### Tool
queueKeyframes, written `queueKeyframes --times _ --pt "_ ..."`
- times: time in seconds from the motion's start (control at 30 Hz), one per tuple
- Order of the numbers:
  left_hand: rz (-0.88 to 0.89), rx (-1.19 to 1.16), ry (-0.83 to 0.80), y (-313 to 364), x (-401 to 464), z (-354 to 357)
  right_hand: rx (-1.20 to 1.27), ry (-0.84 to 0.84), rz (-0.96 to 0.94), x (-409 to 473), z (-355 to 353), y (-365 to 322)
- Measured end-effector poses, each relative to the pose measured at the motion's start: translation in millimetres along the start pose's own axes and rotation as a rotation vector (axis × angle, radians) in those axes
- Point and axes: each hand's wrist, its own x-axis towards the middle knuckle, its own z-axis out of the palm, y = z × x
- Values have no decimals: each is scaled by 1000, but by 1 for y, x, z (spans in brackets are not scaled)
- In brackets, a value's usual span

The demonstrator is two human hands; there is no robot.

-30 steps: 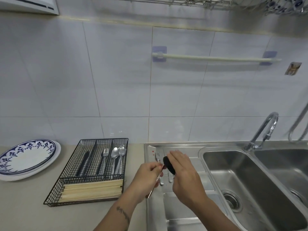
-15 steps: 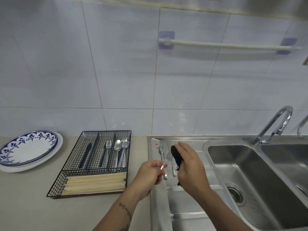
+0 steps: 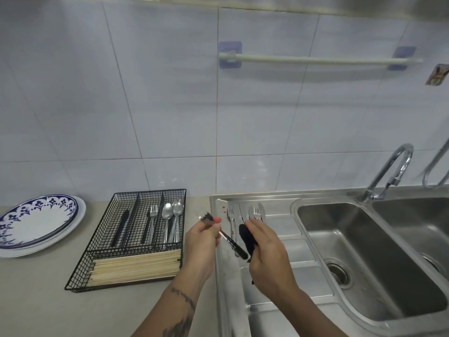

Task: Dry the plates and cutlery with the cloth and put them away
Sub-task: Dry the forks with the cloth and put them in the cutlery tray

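A stainless steel double sink point(image 3: 359, 263) filled the right side, its draining board point(image 3: 279, 283) running toward the camera. To its left lay the pale surface point(image 3: 36, 300), which carried a black wire cutlery tray point(image 3: 102, 259) and, farther left, two stacked plates point(image 3: 36, 224), the upper one white with a blue patterned rim. The tray's rear compartments held dark-handled knives point(image 3: 121, 227), a fork point(image 3: 152, 222) and two spoons point(image 3: 172, 220); its front compartment held a bundle of chopsticks point(image 3: 136, 267) lying crosswise. More cutlery point(image 3: 245, 215) rested at the back of the draining board, just beyond the hands.

Both forearms reached in from the lower edge and met over the board's left edge. The left hand point(image 3: 200, 242) was curled, its grip pinching a black-handled fork point(image 3: 228, 239) near the head, the blurred tines pointing up and left and the handle slanting down to the right. The right hand point(image 3: 264, 251) was curled around a dark cloth point(image 3: 246, 239), its grip closed on the bunched fabric, which touched the fork's handle end.
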Motion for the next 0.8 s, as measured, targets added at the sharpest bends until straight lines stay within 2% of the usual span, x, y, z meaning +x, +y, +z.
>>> queueKeyframes --times 0.07,0.2,0.33,0.47,0.63,0.8 --pt "3 -32 28 -2 -4 1 -4 6 -9 -1 4 -8" --pt "31 -81 46 2 -7 2 -120 -16 -185 0 17 -6" --pt "70 -39 20 6 -5 -8 -204 -65 -154 3 20 -2" --pt "123 -84 33 8 -3 -9 -218 -76 -234 11 27 -16" --pt "212 -34 143 18 23 -48 -177 -79 -147 18 31 -2" --pt "183 114 153 32 45 -91 -73 -81 -113 27 47 -12"
